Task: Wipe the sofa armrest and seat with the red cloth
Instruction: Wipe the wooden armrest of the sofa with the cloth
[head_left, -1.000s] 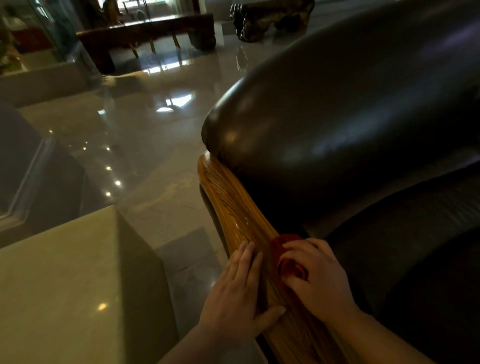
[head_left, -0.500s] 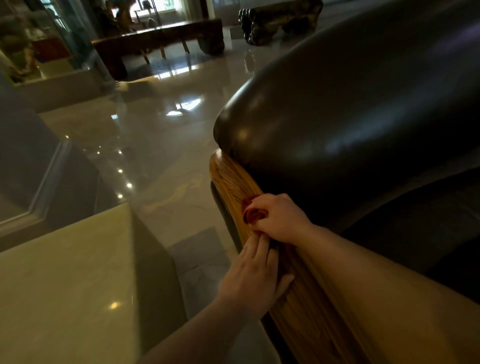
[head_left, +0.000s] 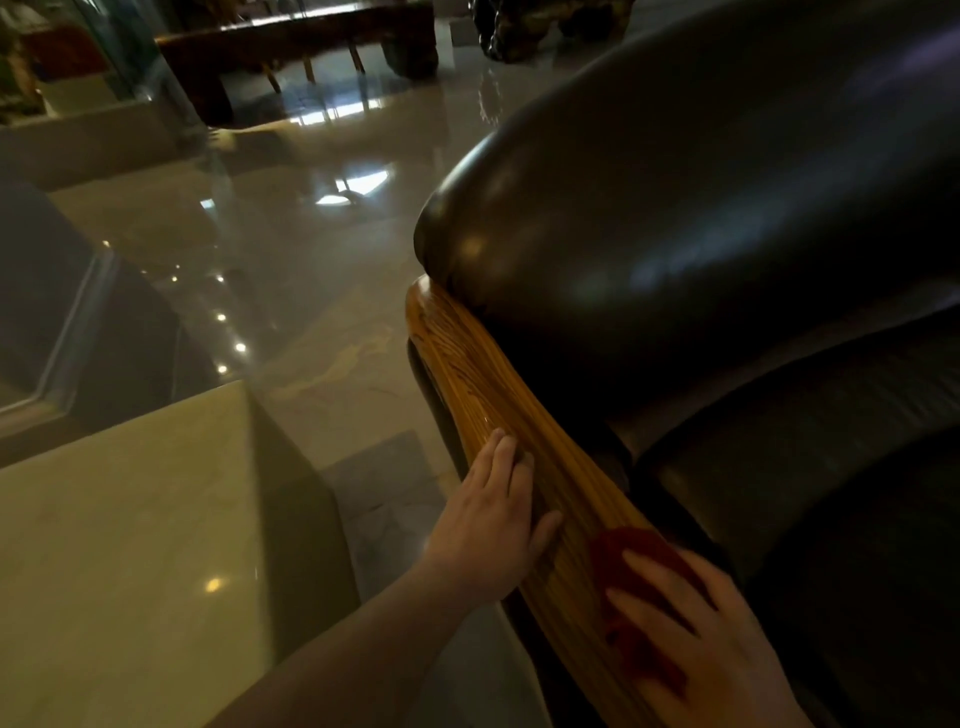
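Observation:
A polished wooden armrest (head_left: 483, 384) runs diagonally along the left edge of a dark leather sofa. Its bulging back cushion (head_left: 675, 208) fills the upper right and the dark seat (head_left: 831, 493) lies at the right. My right hand (head_left: 711, 639) presses a red cloth (head_left: 631, 561) flat on the near part of the armrest, fingers spread over it. My left hand (head_left: 493, 519) rests flat on the armrest's outer side, a little farther along, holding nothing.
A pale stone-topped block (head_left: 130, 545) stands close on the left of the sofa. Glossy tiled floor (head_left: 322, 291) stretches beyond it. A dark wooden bench (head_left: 311, 36) and a carved dark object (head_left: 524, 26) stand at the far end.
My right hand slid the red cloth forward up the armrest, then pulled it back down to the near end. My left hand stayed on the armrest's side.

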